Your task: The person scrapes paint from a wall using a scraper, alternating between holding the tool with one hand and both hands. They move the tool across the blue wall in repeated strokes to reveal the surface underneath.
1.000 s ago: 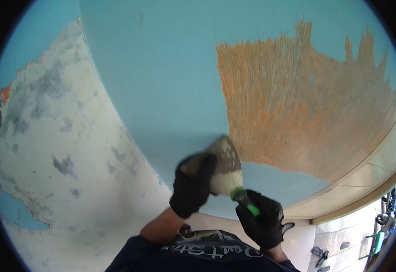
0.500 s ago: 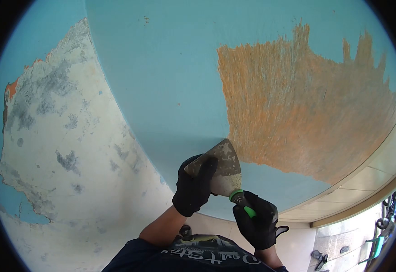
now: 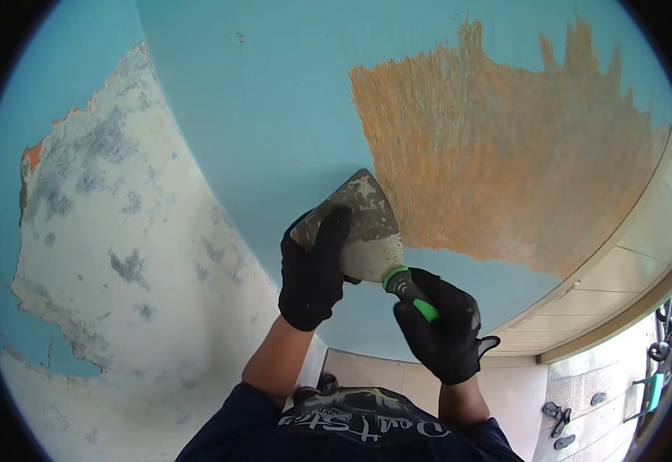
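In front of the blue wall I hold a wide scraper [image 3: 374, 223] with a worn metal blade and a black and green handle. My right hand [image 3: 445, 323], in a black glove, is wrapped round the handle. My left hand [image 3: 310, 269], gloved too, grips the blade's left side, thumb flat across its face and fingers behind it. The blade tilts up to the left, and its upper corner overlaps the left edge of the scraped orange-brown patch [image 3: 498, 154] in this view.
Left of the wall corner, a wall [image 3: 159, 308] shows a large bare white and grey area with ragged blue paint edges. A tiled ledge [image 3: 621, 289] curves along the right. Sandals [image 3: 558, 416] lie on the floor at lower right, near a green-framed object [image 3: 651, 394].
Both hands and the scraper have risen in view, the blade also shifting slightly left. The camera view has shifted, so the orange-brown patch sits higher and further left.
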